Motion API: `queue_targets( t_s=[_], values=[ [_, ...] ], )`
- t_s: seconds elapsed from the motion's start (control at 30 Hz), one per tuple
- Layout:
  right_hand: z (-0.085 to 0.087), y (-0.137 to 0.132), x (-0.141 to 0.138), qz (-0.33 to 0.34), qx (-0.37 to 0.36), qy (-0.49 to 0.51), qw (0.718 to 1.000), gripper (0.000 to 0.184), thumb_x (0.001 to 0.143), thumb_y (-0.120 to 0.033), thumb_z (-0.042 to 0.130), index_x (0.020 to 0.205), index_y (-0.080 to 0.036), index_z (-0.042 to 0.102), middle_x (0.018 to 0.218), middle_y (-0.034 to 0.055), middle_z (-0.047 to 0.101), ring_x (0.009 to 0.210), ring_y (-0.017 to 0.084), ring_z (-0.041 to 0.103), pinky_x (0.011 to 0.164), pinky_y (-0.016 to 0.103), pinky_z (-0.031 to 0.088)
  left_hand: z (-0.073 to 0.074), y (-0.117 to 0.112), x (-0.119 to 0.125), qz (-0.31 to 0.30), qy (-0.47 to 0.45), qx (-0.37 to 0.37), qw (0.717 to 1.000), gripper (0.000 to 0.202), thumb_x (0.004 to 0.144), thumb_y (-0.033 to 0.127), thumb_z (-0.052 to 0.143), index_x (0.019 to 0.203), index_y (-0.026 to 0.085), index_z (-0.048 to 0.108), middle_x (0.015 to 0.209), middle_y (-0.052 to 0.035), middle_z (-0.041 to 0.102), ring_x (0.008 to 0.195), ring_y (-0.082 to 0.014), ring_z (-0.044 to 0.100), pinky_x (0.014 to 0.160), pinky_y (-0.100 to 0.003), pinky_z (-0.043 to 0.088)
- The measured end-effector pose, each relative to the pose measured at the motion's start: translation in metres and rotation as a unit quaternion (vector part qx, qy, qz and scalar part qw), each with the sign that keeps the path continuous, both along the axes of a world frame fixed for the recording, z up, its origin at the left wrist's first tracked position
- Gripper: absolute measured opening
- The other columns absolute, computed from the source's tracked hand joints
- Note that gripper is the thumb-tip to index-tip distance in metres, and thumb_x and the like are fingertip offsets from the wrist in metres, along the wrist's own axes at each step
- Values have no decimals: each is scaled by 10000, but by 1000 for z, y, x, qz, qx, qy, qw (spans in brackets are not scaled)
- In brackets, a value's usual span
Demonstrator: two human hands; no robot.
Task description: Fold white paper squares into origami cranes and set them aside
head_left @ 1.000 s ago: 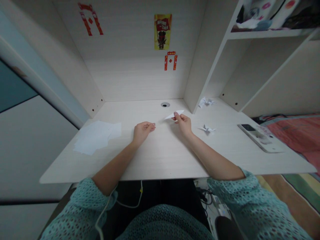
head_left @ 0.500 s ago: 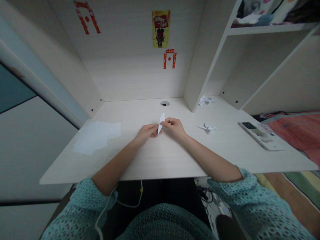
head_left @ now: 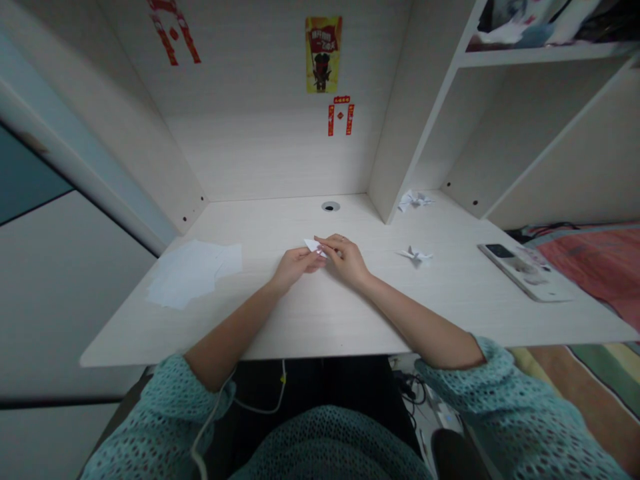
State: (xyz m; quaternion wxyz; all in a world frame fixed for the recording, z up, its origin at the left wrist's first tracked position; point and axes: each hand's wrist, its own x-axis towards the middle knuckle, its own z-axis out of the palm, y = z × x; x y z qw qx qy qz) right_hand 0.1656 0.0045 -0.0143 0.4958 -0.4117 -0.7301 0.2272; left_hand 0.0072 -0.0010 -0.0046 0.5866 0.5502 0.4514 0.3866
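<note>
A small folded white paper piece (head_left: 314, 245) lies low over the pale wooden desk (head_left: 320, 313) at its middle. My left hand (head_left: 295, 262) pinches its near left side with closed fingertips. From the right, my right hand (head_left: 346, 257) lies over the paper, fingers pressed down on it. Most of the paper is hidden under the two hands; only a pointed tip shows.
A stack of white sheets (head_left: 193, 272) lies at the desk's left. A folded paper crane (head_left: 415, 254) sits to the right, another (head_left: 412, 199) in the shelf nook. A phone-like device (head_left: 525, 271) rests at far right. A cable hole (head_left: 330, 207) is at the back.
My right hand carried the folded paper from the right to the desk's middle, my left hand closed in on it, and the paper went from upright to lying nearly flat.
</note>
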Motion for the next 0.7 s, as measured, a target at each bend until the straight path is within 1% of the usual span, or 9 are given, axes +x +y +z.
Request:
queue_targets(
  t_s=[0.07,0.17,0.27,0.4,0.53,0.7],
  values=[
    [1,-1,2,-23,33,-33,999,302,866,-318,476,1118,-272,634,825,53,615,781,181,528,714,318,407,-1,2,-1,5,-12,-4,1000,394,690,478,658,899,144,666,928,-117,694,839,-188,650,762,-298,469],
    [1,-1,4,-59,86,-74,992,272,856,-322,501,1064,-260,665,837,58,627,822,194,524,768,332,411,-2,4,-2,24,-35,-6,999,370,703,462,650,888,142,664,936,-115,695,842,-181,652,772,-291,471],
    [-1,-1,5,-83,140,-125,979,239,853,-316,511,1002,-257,689,832,52,640,819,194,516,759,333,417,-2,4,-2,37,-45,-9,998,346,706,446,649,853,133,665,937,-114,695,825,-178,657,787,-293,471],
    [-1,-2,6,-95,199,-197,955,251,866,-282,492,1036,-237,671,839,53,658,807,191,512,718,325,418,-2,4,-1,52,-68,-33,996,316,710,417,645,833,128,666,911,-114,700,799,-182,665,794,-308,476],
    [2,-3,7,-96,228,-246,937,248,874,-266,475,1013,-206,672,829,62,667,796,185,521,710,316,412,-2,4,0,63,-87,-46,993,302,712,390,641,844,120,667,912,-126,701,806,-193,667,793,-317,482],
    [4,-4,7,-98,231,-291,923,258,879,-267,449,949,-160,673,818,73,665,799,188,537,722,316,407,-4,4,0,67,-81,-51,993,291,714,384,641,838,122,669,894,-120,705,792,-185,668,793,-310,490]
  ],
)
